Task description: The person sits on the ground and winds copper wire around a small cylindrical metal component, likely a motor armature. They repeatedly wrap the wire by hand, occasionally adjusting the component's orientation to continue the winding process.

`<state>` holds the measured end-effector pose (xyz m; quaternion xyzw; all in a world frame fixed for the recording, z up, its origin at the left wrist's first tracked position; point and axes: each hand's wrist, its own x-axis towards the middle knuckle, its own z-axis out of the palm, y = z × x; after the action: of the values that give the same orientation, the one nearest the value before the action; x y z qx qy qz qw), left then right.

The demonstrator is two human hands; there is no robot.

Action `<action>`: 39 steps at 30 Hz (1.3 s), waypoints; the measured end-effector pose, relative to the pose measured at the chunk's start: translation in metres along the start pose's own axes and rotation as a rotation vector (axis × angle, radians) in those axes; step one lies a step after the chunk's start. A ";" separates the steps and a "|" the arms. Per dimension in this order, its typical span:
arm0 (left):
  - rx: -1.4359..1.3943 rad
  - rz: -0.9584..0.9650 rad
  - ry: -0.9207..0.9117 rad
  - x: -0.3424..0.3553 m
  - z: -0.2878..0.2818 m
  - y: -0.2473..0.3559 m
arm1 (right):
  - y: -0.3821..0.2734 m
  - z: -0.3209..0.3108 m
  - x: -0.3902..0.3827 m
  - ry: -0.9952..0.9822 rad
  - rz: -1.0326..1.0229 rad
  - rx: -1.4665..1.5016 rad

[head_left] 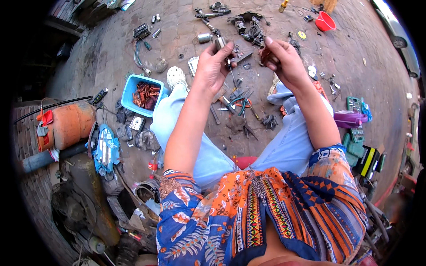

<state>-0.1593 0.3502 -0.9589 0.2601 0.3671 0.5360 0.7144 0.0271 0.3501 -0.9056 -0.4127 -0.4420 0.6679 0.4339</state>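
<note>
Held up in front of my knees, my left hand (214, 66) is closed round a silvery cylindrical metal part (220, 42). Its exact kind is not clear. A flat grey metal piece (242, 57) juts out beside these fingers; whether it belongs to the same part I cannot tell. To the right, my right hand (284, 60) pinches a small reddish-brown piece (265, 55), which looks like copper winding and is partly hidden by the fingers. The two hands are apart. Below them on the ground lie pliers (242, 104) with coloured handles, a hammer (227, 104) and small dark metal scraps.
A light-blue plastic tub (132, 109) of copper-coloured windings stands left of my leg. Dismantled metal parts (254, 31) lie ahead. A red bucket (325, 22) sits far right, a purple bottle (348, 119) nearer. An orange tank (71, 124) is at the left.
</note>
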 end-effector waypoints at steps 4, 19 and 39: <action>-0.027 -0.037 0.041 0.006 -0.002 -0.003 | -0.008 -0.014 0.005 0.112 -0.042 0.276; 0.720 0.145 -0.032 -0.004 0.019 -0.016 | 0.015 -0.045 0.018 -0.041 -0.660 -1.302; 0.743 0.163 -0.070 -0.008 0.011 0.000 | 0.011 -0.009 0.003 -0.223 0.000 -0.614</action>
<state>-0.1521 0.3426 -0.9500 0.5478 0.4900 0.4124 0.5383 0.0324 0.3528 -0.9190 -0.4487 -0.6674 0.5446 0.2382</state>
